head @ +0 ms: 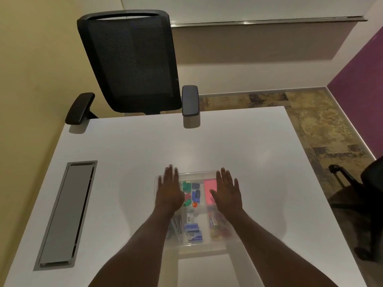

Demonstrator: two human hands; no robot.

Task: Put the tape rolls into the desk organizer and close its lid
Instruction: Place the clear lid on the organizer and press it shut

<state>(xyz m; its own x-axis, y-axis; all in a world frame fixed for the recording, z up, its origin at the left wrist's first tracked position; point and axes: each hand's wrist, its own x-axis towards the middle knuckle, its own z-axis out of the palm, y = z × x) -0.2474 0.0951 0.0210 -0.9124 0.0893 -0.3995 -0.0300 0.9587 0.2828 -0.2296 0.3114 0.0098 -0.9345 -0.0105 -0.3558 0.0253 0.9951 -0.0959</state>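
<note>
The clear desk organizer [191,243] sits on the white bench [134,146] at about 6 o'clock from the black chair [132,63], holding coloured clips and a pink pad in its compartments. The left hand [169,193] and right hand [228,195] hover flat over it, each grip spread wide and holding nothing. Whether tape rolls are inside, I cannot tell.

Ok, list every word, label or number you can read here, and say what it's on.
No text can be read.
Blue boxes in the organizer: print too blurred to read.
White item above them: dark mark, unreadable.
Pink pad, chair, desk: no text visible.
</note>
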